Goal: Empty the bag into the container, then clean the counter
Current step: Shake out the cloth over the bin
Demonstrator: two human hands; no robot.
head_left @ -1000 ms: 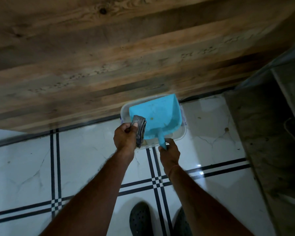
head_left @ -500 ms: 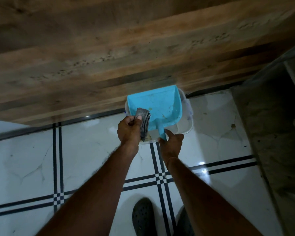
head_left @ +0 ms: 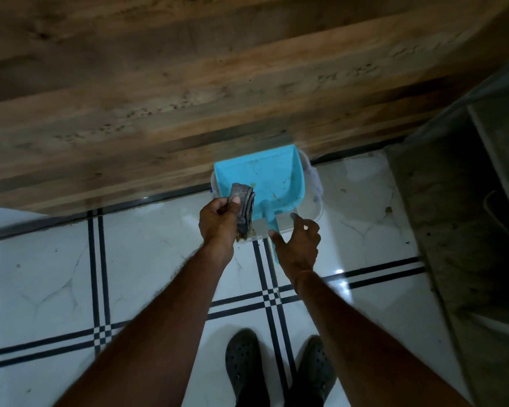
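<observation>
A light blue dustpan lies across a clear plastic container on the tiled floor, close against the wooden counter front. A few crumbs stick to the pan's inside. My left hand is closed on a folded grey cloth at the pan's left edge. My right hand hovers just above the pan's handle with its fingers spread and holds nothing. Most of the container's inside is hidden under the pan.
The floor is white tile with dark stripe lines. A grey stone ledge rises on the right. My two dark shoes stand below the hands. Small specks lie on the tile near the ledge.
My right hand has let go of the dustpan handle and opened. The pan now rests on the container. My left hand still holds the cloth.
</observation>
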